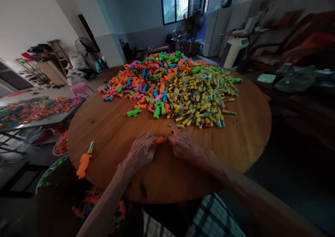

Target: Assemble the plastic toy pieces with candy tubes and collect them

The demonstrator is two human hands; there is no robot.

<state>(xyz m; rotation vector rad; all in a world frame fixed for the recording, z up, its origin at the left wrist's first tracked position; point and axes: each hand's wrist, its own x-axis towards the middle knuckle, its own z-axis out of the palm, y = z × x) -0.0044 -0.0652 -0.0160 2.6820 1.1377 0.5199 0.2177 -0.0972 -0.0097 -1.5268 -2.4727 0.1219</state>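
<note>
Near the front middle of the round table, my left hand [142, 148] is closed around a small orange plastic toy piece [160, 139]. My right hand [183, 143] meets the piece's far end with fingers pinched; what lies between them is hidden. Beyond my hands rises a heap of car-shaped plastic toys [136, 78] in orange, green, blue and pink. Right of it, a pile of small clear tubes with yellow parts [201, 94] spreads toward me. At the table's left edge lies an orange toy car [84, 165] with a clear tube [91, 147] joined to its end.
The round wooden table [246, 139] fills the middle. Below its left edge, a container [49, 170] stands by more loose toys [94, 198]. Another toy-covered table [52, 115] is at left, with a pink stool [81, 88] behind it. Plastic bags [295, 80] lie at right.
</note>
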